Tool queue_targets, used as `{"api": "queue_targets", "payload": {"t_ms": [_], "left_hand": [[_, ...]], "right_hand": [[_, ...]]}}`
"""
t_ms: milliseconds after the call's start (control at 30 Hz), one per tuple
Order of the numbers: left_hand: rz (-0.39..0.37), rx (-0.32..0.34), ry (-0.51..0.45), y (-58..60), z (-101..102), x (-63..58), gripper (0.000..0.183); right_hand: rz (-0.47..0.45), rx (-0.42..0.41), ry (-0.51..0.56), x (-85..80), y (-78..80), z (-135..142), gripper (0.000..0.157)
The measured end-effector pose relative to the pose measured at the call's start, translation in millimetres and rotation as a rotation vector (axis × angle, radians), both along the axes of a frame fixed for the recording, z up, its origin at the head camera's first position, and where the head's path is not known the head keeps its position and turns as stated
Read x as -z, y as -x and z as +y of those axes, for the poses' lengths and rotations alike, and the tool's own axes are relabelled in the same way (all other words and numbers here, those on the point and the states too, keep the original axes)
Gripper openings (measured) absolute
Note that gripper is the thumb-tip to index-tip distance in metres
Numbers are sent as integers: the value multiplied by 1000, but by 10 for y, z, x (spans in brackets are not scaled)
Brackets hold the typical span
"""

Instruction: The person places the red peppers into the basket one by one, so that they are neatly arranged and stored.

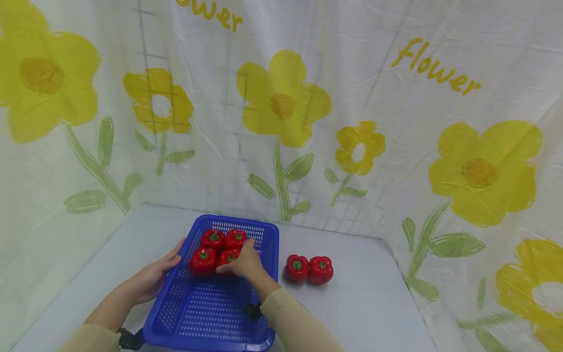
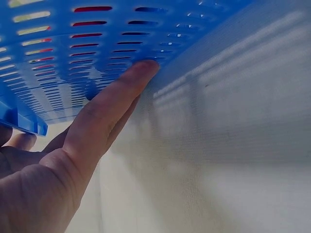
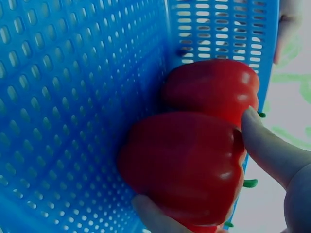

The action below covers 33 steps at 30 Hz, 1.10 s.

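Note:
A blue perforated plastic basket (image 1: 211, 313) stands on the table with several red bell peppers in its far half. Inside it, my right hand (image 1: 247, 265) grips the near right bell pepper (image 3: 180, 162), thumb on one side and fingers on the other. Against that pepper lies another red bell pepper (image 3: 209, 90), its green stem partly visible. My left hand (image 1: 154, 276) touches the basket's left outer side with fingers extended. In the left wrist view, a straight digit of the left hand (image 2: 92, 126) lies against the slotted wall, below the rim.
Two more red bell peppers, one (image 1: 296, 269) beside the other (image 1: 320, 270), sit on the white table (image 1: 352, 313) to the right of the basket. A white curtain (image 1: 211, 122) painted with yellow flowers hangs behind the table and along its sides.

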<state>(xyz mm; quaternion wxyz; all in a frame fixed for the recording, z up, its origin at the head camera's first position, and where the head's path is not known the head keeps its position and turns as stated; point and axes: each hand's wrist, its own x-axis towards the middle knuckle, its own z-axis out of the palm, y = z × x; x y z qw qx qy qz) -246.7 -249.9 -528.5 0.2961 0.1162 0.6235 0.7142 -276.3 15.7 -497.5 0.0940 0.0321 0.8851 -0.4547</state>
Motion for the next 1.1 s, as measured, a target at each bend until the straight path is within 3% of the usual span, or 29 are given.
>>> {"api": "queue_targets", "payload": {"t_ms": [333, 467, 600, 833, 1100], "left_hand": [[8, -14, 24, 9, 5, 18, 64], [11, -1, 19, 14, -7, 31, 63], [22, 16, 22, 14, -18, 33, 62], [0, -14, 31, 3, -3, 18, 63], [13, -7, 34, 10, -6, 21, 62]], "right_hand": [[-10, 9, 25, -38, -38, 37, 129], [26, 3, 24, -78, -41, 99, 116], [50, 3, 10, -150, -32, 159, 107], [77, -18, 19, -307, -56, 266, 90], [112, -42, 100, -500, -105, 337, 88]]}}
